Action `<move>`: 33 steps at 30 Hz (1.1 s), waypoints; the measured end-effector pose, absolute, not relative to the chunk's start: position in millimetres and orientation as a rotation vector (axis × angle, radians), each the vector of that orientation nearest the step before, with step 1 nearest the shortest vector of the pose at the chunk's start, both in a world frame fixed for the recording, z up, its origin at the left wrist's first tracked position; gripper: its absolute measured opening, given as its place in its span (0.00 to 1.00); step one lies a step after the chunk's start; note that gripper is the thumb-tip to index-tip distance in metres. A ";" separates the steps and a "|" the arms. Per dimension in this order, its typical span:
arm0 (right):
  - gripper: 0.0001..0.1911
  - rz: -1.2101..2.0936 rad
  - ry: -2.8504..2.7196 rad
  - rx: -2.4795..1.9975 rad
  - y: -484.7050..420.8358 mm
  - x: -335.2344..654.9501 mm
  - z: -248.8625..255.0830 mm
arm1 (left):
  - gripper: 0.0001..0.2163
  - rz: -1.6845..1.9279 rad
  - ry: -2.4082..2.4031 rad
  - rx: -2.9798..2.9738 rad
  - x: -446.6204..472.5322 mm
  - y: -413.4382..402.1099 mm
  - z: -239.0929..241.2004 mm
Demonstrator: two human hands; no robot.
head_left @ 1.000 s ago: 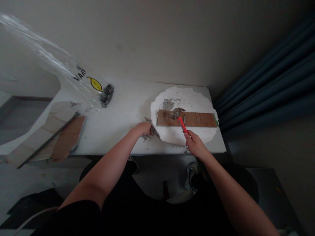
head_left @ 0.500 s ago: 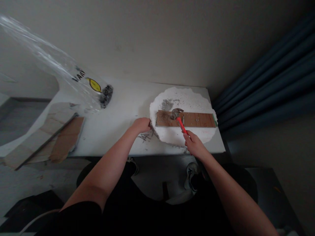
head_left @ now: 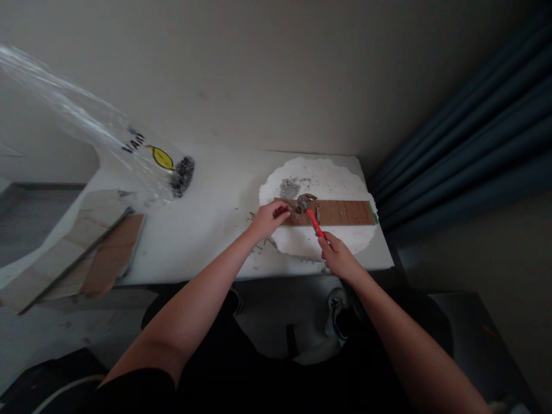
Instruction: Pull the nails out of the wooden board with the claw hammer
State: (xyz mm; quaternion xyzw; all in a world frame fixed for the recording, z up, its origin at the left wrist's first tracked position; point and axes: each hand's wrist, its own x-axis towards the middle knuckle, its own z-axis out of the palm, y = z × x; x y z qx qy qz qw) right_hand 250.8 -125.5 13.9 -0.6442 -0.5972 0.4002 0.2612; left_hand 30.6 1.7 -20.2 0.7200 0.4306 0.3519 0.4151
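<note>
My right hand (head_left: 338, 254) is wrapped round the red handle of a claw hammer (head_left: 314, 221). The hammer's metal head lies over the left half of a brown wooden board (head_left: 345, 213). That board rests on a white, rough-edged round slab (head_left: 332, 178). Over the board's left end is my left hand (head_left: 271, 219), its thumb and fingers pinched close to the hammer head. Whatever it may hold is too small to make out. Loose nails (head_left: 260, 244) lie on the table just below my left hand, partly covered by the forearm.
The white table (head_left: 190, 236) bears grey debris (head_left: 288, 188) on the slab. A printed clear plastic bag (head_left: 161, 158) stands at the left. Broken board pieces (head_left: 112, 250) and a long dark bar (head_left: 81, 256) lie at the left front. Blue curtains (head_left: 466, 132) hang at the right.
My left hand has moved right and slightly up, from the nails at the slab's left edge to the board's left end. My right hand still holds the hammer, nearly in place.
</note>
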 end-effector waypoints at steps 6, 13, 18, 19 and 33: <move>0.22 1.106 -1.613 -1.711 -124.9 252.2 8.4 | 0.09 0.874 1.148 1.809 34.7 2.9 -27.6; 0.22 1.112 -1.614 -1.731 -126.0 252.5 10.5 | 0.15 0.890 1.169 1.828 36.5 5.1 -30.6; 0.22 1.109 -1.614 -1.737 -125.8 251.7 10.3 | 0.13 0.941 1.197 1.829 38.2 8.2 -33.2; 0.22 1.110 -1.615 -1.736 -125.8 251.5 10.1 | 0.13 0.948 1.198 1.818 38.6 8.5 -33.5; 0.21 1.097 -1.626 -1.727 -125.9 253.0 8.0 | 0.10 0.903 1.214 1.881 41.1 5.1 -30.6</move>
